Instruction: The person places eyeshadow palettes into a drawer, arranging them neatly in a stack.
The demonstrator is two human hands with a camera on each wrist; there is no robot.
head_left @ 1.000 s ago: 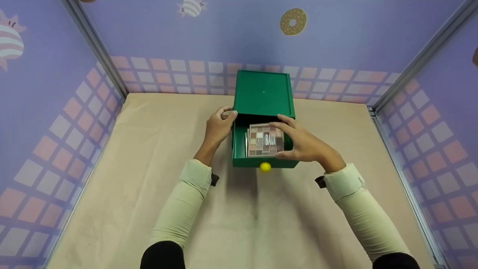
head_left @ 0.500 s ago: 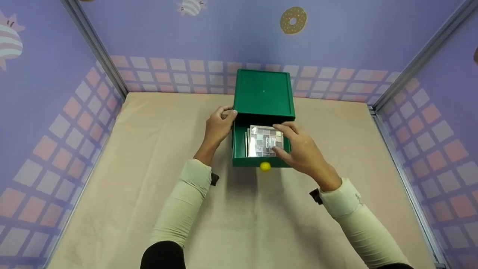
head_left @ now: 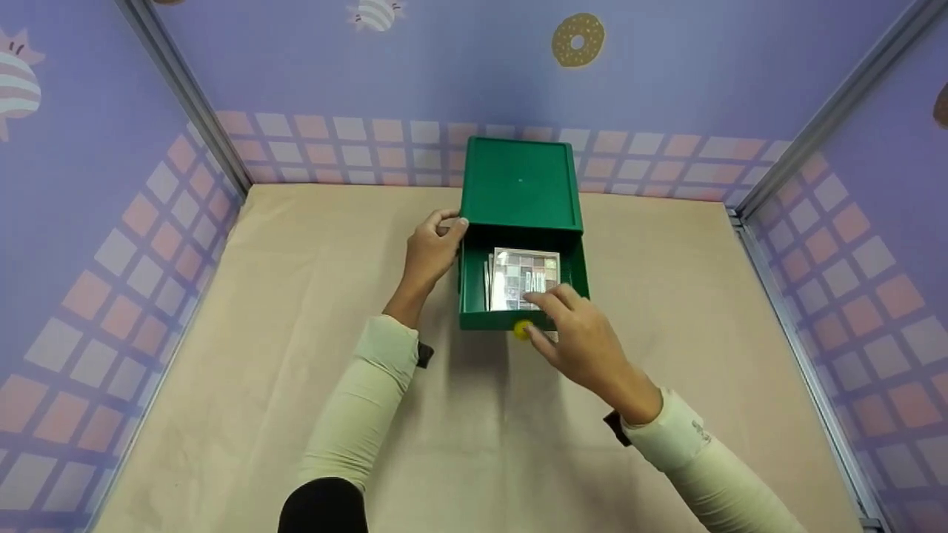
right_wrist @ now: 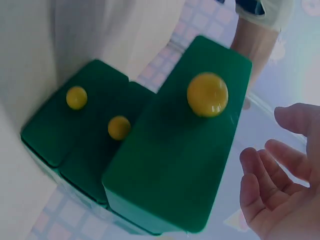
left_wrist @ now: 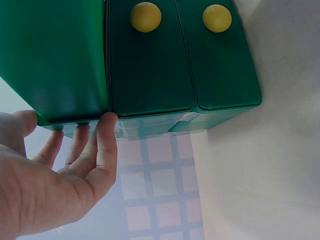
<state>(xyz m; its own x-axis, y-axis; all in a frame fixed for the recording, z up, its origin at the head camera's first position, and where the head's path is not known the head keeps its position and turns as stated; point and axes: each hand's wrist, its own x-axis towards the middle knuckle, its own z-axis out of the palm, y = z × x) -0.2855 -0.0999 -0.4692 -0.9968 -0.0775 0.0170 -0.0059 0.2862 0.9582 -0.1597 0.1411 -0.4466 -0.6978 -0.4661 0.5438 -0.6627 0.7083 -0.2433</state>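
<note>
A green drawer cabinet stands against the back wall, its top drawer pulled out. Inside the drawer lie eyeshadow palettes, leaning in a short stack toward the left. My left hand touches the cabinet's left side near its front top corner; in the left wrist view its fingertips rest along the side of the green box. My right hand hovers over the drawer's front edge with loosely bent fingers, holding nothing. Its thumb overlaps the yellow knob in the head view, but the right wrist view shows a gap.
Below the pulled-out drawer, two more drawers with yellow knobs are shut. A beige cloth covers the tabletop. Purple patterned walls enclose the back and both sides.
My right hand has left the palette at the drawer's right side and moved down toward the front edge and knob. The left hand and the cabinet keep their places.
</note>
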